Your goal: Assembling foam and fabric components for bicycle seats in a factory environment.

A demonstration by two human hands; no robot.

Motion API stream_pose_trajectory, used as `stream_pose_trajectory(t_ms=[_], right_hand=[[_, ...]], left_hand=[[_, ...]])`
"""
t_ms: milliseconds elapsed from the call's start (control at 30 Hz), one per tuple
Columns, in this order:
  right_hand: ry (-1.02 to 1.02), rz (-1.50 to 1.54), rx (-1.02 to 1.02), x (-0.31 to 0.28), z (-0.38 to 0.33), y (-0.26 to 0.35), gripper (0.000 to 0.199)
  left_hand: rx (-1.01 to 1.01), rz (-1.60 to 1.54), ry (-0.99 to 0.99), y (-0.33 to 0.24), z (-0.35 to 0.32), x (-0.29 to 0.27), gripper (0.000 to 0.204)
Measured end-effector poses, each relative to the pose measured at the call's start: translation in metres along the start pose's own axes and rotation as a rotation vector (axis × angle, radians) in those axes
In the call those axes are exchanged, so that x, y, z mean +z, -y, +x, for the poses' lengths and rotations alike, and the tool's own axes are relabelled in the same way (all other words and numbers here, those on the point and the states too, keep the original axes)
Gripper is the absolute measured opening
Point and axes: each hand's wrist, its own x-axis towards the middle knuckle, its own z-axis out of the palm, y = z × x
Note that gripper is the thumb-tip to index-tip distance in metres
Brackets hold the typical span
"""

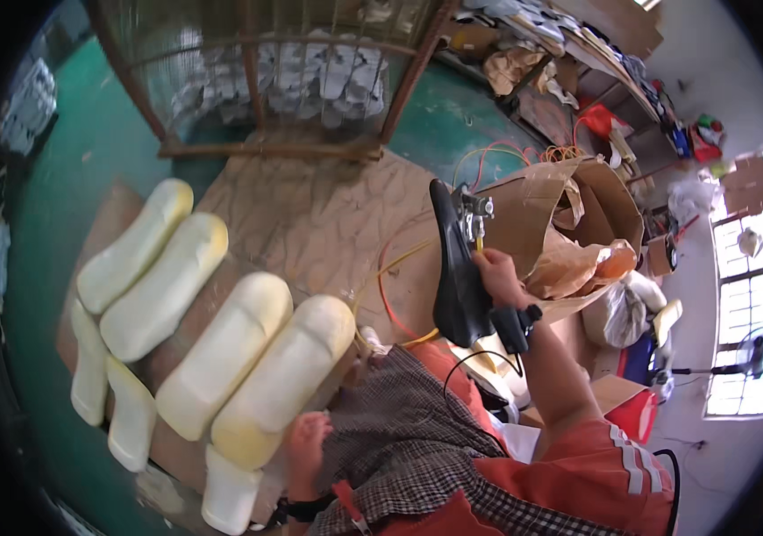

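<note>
right hand (496, 272) grips a black saddle (455, 277) upright, mid-inspection; left hand (307, 447) rests loosely open by foam pads (283, 375); next likely needs setting it down.

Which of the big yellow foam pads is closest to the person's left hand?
The rightmost big foam pad. Its lower end lies right beside the left hand, while the other three lie farther left.
</note>
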Motion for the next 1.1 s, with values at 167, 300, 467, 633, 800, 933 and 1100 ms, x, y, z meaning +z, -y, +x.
stream_pose_trajectory(t_ms=[167, 300, 467, 633, 800, 933, 1100], right_hand=[[-0.033, 0.157, 0.049, 0.009, 0.001, -0.001, 0.026], [0.136, 0.257, 0.171, 0.006, 0.028, 0.012, 0.025], [0.304, 0.178, 0.179, -0.036, 0.116, -0.005, 0.032], [0.266, 0.415, 0.181, -0.134, 0.198, 0.0, 0.028], [0.191, 0.695, 0.332, -0.224, 0.238, -0.01, 0.029], [0.094, 0.844, 0.487, -0.253, 0.25, -0.047, 0.029], [0.076, 0.807, 0.604, -0.263, 0.275, -0.074, 0.027]], left_hand=[[0.03, 0.005, 0.329, -0.055, 0.036, 0.088, 0.022], [0.156, -0.098, 0.373, -0.095, 0.087, 0.182, 0.043], [0.08, -0.085, 0.329, -0.126, 0.156, 0.328, 0.029], [0.195, -0.163, 0.423, -0.231, 0.176, 0.43, 0.022], [0.431, 0.022, 0.398, -0.31, 0.221, 0.472, 0.022], [0.499, 0.171, 0.498, -0.36, 0.264, 0.496, 0.02], [0.471, 0.25, 0.578, -0.394, 0.327, 0.549, 0.018]])
